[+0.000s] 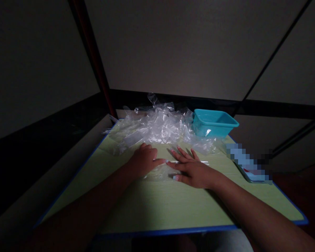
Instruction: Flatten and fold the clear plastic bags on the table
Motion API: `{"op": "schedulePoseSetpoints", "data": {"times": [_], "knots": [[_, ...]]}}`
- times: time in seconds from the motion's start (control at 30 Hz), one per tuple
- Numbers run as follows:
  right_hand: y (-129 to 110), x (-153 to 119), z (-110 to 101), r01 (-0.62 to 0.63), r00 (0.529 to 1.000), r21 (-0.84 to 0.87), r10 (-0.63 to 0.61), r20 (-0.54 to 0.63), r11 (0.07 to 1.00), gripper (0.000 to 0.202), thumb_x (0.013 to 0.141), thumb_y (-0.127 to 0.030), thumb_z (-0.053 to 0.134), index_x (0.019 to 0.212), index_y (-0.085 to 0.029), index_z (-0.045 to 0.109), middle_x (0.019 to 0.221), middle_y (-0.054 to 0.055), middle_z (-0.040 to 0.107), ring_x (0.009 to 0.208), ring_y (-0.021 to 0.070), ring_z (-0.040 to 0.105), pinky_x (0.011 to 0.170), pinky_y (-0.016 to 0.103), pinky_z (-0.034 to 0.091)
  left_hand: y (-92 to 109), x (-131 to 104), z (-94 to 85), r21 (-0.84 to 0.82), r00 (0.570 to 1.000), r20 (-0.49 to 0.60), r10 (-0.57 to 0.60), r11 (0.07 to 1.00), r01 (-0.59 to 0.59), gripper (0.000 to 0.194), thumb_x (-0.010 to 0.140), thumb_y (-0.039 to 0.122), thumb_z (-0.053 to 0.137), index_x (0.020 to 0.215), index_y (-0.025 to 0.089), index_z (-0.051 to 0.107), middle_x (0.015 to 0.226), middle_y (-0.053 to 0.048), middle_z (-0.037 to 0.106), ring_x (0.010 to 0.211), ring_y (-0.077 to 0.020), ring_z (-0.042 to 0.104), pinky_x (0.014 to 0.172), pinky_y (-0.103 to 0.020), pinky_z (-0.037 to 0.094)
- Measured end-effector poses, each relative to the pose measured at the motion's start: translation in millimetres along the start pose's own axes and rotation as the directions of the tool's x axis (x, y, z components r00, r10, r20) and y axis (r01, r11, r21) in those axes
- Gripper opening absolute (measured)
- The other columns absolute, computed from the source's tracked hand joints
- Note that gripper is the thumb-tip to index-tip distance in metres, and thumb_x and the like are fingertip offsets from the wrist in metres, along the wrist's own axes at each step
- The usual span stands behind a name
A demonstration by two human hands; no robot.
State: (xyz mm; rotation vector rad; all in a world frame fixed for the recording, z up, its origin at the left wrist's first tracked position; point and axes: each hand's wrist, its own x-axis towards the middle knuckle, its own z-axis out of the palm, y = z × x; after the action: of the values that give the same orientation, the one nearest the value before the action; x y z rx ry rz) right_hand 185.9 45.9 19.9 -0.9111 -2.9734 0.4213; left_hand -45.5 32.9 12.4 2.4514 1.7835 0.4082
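Observation:
A flat clear plastic bag [161, 172] lies on the table in front of me, with a shiny strip along its far edge. My left hand [144, 159] is at the bag's left side, its fingers curled in and its thumb stretched to the right over the plastic. Whatever those curled fingers may hold is hidden. My right hand [194, 169] rests palm down on the bag's right part, fingers spread and empty. The right index fingertip nearly meets the left thumb tip.
A heap of crumpled clear plastic bags [160, 124] covers the table's far side. Right of it stands a turquoise plastic basin [215, 127]. A phone-like flat object [249, 168], partly pixelated, lies by the right edge. The yellow-green table [136, 210] has a blue rim; walls stand behind and left.

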Motion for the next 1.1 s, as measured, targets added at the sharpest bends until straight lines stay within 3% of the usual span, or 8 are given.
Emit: {"op": "schedulePoseSetpoints", "data": {"times": [0.13, 0.53, 0.97, 1.1], "knots": [[0, 0, 0, -0.005, 1.000, 0.005, 0.005, 0.004, 1.000, 0.057, 0.087, -0.058, 0.040, 0.139, -0.037, 0.029, 0.151, 0.004, -0.001, 0.137, 0.0322, -0.006, 0.100, 0.066, -0.005, 4, 1, 4.8, 0.033, 0.998, -0.055, 0.004, 0.999, -0.002, 0.039, 0.078, 0.055, 0.056, 0.065, 0.018, 0.052, 0.074, -0.005, 0.052, 0.082, -0.0228, 0.044, 0.068, -0.029, 0.033], [1, 0, -1, -0.009, 1.000, 0.010, 0.008, 0.013, 1.000, 0.057, 0.088, -0.058, 0.039, 0.140, -0.040, 0.024, 0.151, 0.003, -0.003, 0.137, 0.0311, -0.009, 0.100, 0.065, -0.005, -11, 9, 3.6, 0.004, 0.998, 0.044, 0.034, 0.999, -0.034, 0.041, 0.063, 0.054, 0.071, 0.067, 0.018, 0.050, 0.077, -0.003, 0.052, 0.083, -0.0227, 0.044, 0.069, -0.028, 0.032], [0, 0, -2, -0.021, 0.999, 0.013, 0.020, 0.027, 1.000, 0.057, 0.087, -0.060, 0.037, 0.140, -0.042, 0.023, 0.151, 0.003, -0.004, 0.137, 0.0318, -0.010, 0.100, 0.065, -0.005, -29, 7, -17.1, -0.075, 0.972, 0.179, 0.150, 0.988, -0.138, 0.040, 0.057, 0.049, 0.077, 0.066, 0.018, 0.052, 0.074, 0.001, 0.053, 0.084, -0.0204, 0.046, 0.074, -0.027, 0.032], [1, 0, -2, -0.019, 0.999, 0.021, 0.018, 0.026, 1.000, 0.058, 0.087, -0.060, 0.036, 0.140, -0.042, 0.022, 0.151, 0.003, -0.004, 0.137, 0.0320, -0.009, 0.100, 0.065, -0.005, -35, 6, -21.8, -0.049, 0.967, 0.238, 0.095, 0.995, -0.085, 0.040, 0.054, 0.048, 0.078, 0.067, 0.019, 0.054, 0.076, 0.000, 0.053, 0.089, -0.0226, 0.044, 0.070, -0.025, 0.031]]}}
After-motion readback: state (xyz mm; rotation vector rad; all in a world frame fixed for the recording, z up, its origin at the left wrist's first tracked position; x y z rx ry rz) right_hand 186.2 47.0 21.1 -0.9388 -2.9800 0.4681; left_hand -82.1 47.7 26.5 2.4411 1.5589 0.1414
